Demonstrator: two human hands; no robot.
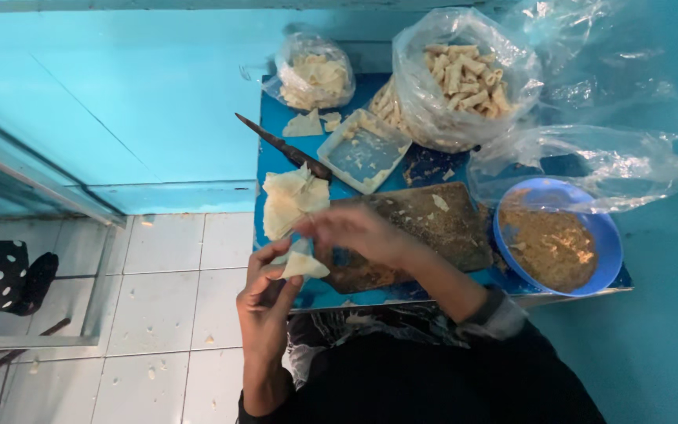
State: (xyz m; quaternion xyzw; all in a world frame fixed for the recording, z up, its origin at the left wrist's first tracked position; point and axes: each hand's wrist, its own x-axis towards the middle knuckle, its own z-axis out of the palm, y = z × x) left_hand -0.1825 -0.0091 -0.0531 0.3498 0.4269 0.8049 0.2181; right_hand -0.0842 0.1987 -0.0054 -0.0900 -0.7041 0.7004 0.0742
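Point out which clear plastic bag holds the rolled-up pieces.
The big bag of rolls at the table's far end; the smaller bag left of it holds flat scraps, the third bag looks empty.

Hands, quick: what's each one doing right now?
Left hand: closed on a pale dough wrapper.
Right hand: blurred, fingers at the same wrapper; whether it grips it cannot be told.

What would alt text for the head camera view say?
Left hand holds a pale dough wrapper while the right hand pinches it, over a small blue table with a wrapper stack, a blue filling bowl and bagged rolls.
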